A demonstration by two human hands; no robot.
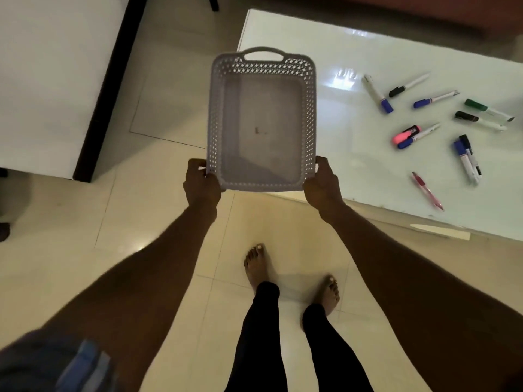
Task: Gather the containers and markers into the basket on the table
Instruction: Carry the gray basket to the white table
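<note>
A pale grey perforated basket (261, 66) hangs in the air, partly over the left edge of the white table (353, 154). It holds nothing. My left hand (201, 183) grips its near left corner and my right hand (322, 183) grips its near right corner. Several markers lie scattered on the table's right part: a blue-capped one (377, 93), a green-capped one (488, 110), a pink highlighter (405, 134) and a red pen (427, 190). No containers show in this view.
A second white table (48, 80) with a dark edge stands to the left. Beige floor tiles (169, 114) run between the two tables. My bare feet (256, 265) stand on the tiles below the basket. A flat cream strip (440, 231) lies by the table's near edge.
</note>
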